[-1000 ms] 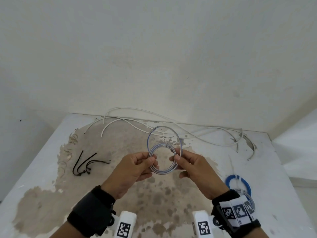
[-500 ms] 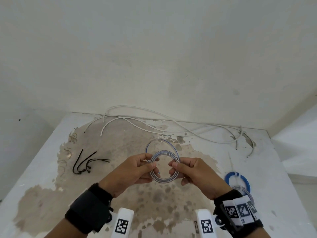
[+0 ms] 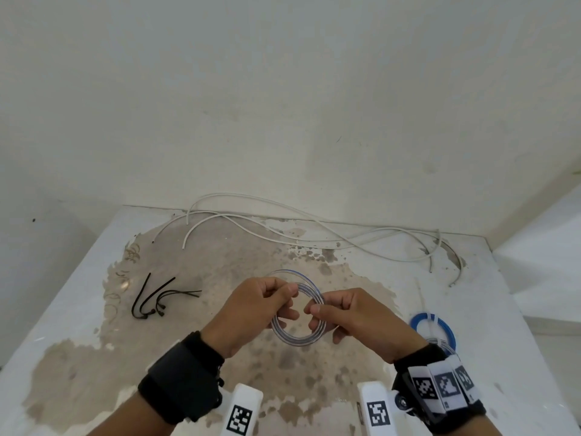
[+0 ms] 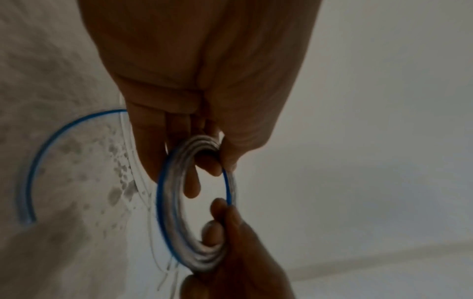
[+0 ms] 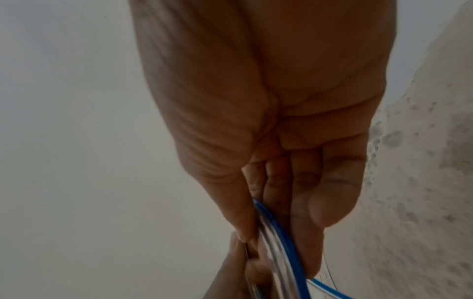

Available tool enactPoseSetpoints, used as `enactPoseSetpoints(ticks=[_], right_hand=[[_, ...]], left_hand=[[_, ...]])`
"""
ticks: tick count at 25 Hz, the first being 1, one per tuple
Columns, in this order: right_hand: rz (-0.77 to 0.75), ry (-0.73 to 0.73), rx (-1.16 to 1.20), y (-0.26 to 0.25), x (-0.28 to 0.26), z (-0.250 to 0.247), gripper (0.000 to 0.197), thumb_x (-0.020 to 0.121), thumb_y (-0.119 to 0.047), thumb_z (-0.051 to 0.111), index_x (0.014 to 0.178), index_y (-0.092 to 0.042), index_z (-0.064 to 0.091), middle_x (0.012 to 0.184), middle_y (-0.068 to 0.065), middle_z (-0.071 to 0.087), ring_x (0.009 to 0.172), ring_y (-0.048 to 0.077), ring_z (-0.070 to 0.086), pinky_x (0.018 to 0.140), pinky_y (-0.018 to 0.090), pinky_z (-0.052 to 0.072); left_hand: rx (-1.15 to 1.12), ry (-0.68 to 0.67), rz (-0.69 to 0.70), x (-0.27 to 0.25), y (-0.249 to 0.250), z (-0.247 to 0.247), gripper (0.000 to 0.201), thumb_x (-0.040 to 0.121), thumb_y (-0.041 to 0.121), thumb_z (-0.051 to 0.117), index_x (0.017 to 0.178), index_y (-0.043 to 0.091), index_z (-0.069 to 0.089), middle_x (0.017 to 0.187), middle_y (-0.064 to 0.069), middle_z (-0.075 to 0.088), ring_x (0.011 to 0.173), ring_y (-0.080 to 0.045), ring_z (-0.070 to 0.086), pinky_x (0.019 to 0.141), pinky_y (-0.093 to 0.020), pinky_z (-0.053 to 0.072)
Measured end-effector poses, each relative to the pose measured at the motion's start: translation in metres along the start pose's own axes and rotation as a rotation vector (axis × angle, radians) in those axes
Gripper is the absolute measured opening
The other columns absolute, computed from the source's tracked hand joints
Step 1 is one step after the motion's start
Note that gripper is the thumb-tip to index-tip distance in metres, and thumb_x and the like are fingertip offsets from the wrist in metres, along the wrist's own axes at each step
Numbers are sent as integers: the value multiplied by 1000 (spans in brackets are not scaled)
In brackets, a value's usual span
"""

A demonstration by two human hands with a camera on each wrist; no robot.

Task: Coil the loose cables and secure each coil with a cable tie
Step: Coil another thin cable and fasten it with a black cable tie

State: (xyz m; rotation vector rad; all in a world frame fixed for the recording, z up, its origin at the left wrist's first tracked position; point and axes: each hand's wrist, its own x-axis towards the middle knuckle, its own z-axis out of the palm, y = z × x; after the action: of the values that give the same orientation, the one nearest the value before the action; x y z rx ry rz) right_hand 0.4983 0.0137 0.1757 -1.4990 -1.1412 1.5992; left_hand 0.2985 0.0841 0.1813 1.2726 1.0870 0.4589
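Note:
A small coil of clear cable with a blue stripe (image 3: 298, 336) hangs between both hands above the stained table. My left hand (image 3: 267, 302) pinches its upper left side; in the left wrist view the thumb and fingers close on the coil (image 4: 174, 202). My right hand (image 3: 339, 316) pinches the right side, and the blue-edged cable (image 5: 279, 242) runs between its thumb and fingers. One loose loop (image 3: 283, 272) stands out beyond the left hand. Black cable ties (image 3: 157, 298) lie on the table to the left.
Long white cables (image 3: 283, 234) sprawl along the back of the table (image 3: 78, 325) by the wall. A tied blue coil (image 3: 435, 328) lies at the right, beside my right wrist. The table's right edge drops off near it.
Both hands have lowered and drawn toward me with the coil. The large outer loop has shrunk as more cable was taken into the coil.

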Motion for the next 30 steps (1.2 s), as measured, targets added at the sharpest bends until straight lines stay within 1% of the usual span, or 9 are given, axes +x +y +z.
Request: enactPoseSetpoints(ticks=[4, 6, 8, 10, 14, 16, 22, 26, 30], right_hand=[[-2, -4, 7, -4, -3, -8, 16, 98, -25, 66, 100, -18, 81, 85, 4, 76, 79, 12, 66, 66, 24, 51], [1, -39, -14, -5, -4, -10, 17, 98, -26, 65, 99, -19, 80, 83, 3, 75, 79, 13, 65, 67, 24, 51], [0, -66, -35, -5, -5, -10, 18, 99, -27, 64, 100, -19, 80, 82, 2, 74, 78, 12, 64, 66, 24, 50], [0, -39, -46, -5, -5, -11, 18, 98, -27, 65, 99, -20, 80, 81, 1, 74, 77, 11, 64, 65, 24, 50], [-3, 74, -14, -1, -3, -14, 17, 97, -28, 66, 99, -21, 82, 79, 0, 73, 76, 10, 64, 64, 25, 51], [-6, 77, 0, 2, -3, -14, 18, 97, -30, 66, 100, -22, 82, 80, -1, 73, 77, 10, 64, 65, 25, 52], [5, 56, 39, 9, -3, -9, 19, 96, -32, 66, 104, -22, 81, 81, -1, 72, 79, 9, 65, 71, 28, 57], [32, 54, 23, 13, -4, -6, 19, 98, -33, 65, 105, -24, 80, 83, -2, 72, 81, 11, 65, 73, 28, 58], [54, 13, -50, 13, -1, 0, 25, 98, -40, 63, 105, -20, 75, 90, -3, 76, 83, 10, 70, 76, 27, 55]], left_hand=[[382, 239, 252, 4, 0, -10, 20, 89, 51, 67, 90, 31, 66, 80, 7, 67, 66, -7, 67, 61, -19, 49], [513, 276, 398, 10, 3, -20, 13, 93, 48, 62, 103, 40, 62, 98, 17, 59, 83, 0, 60, 75, -11, 44], [648, 111, 446, 17, 5, -23, 21, 100, 40, 53, 119, 42, 62, 125, 21, 54, 113, 8, 49, 98, -12, 34], [675, -44, 376, 19, 5, -25, 26, 104, 38, 46, 116, 36, 69, 123, 22, 64, 115, 10, 53, 103, -20, 39], [576, -115, 301, 13, 1, -23, 24, 103, 31, 53, 112, 32, 74, 95, 19, 76, 90, 2, 70, 82, -17, 52], [477, -144, 232, 9, -3, -18, 23, 102, 30, 55, 113, 28, 75, 95, 15, 77, 88, -1, 72, 78, -18, 56], [69, -200, -57, 1, -11, -10, 18, 99, 22, 62, 109, 14, 74, 98, -8, 78, 91, -17, 74, 85, -30, 59], [30, -216, -67, -3, -12, -9, 18, 97, 20, 64, 109, 11, 74, 96, -9, 78, 87, -16, 74, 75, -23, 58], [89, -211, -53, -3, -13, -14, 16, 97, 19, 64, 106, 11, 75, 91, -10, 77, 81, -15, 73, 77, -27, 59]])
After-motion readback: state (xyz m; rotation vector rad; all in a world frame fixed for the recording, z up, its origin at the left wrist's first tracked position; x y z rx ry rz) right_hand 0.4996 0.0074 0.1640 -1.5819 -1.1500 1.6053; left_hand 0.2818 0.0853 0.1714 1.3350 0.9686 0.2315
